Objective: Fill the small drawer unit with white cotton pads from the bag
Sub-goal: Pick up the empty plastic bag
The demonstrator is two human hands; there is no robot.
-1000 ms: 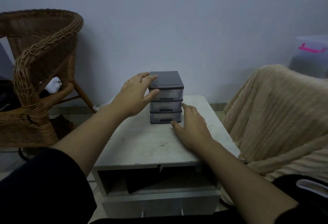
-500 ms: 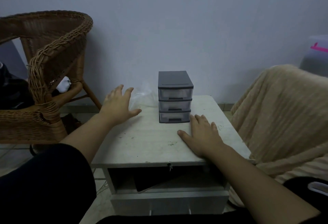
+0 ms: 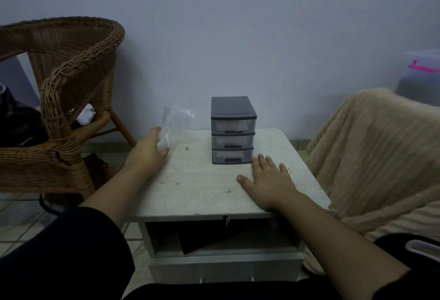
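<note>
- Bag: clear crinkly plastic bag [image 3: 177,122] stands at the back left of the scuffed white worktop [image 3: 197,185], just ahead of and slightly right of the left hand [image 3: 147,151]. It is the nearer hand by far.
- Left hand: fingers fairly straight against the bag's left edge, thumb spread under its lower corner. Contact looks made, but no closed grip shows, so I read it as released.
- Bag's long axis looks roughly upright, with the loose top leaning right. The film is thin, so it should crumple and slip when pinched.
- Cotton pads: cannot make out any through the plastic, too dim.
- Small three-drawer unit with a dark grey frame and translucent drawers [image 3: 232,130]: boxy hard plastic at back centre, right of the bag and a little apart from it. All three drawers are shut, handles facing the person.
- Right hand [image 3: 270,179]: flat on the worktop, palm down, fingers spread, holding nothing, just in front-right of the unit's base.
- Judgement: filling not started. The next move depends on closing on the bag and bringing it right, toward the drawers.
- Around: brown woven wicker chair [image 3: 66,80] on the left, ribbed beige fleece blanket [image 3: 371,152] on the right.
</note>
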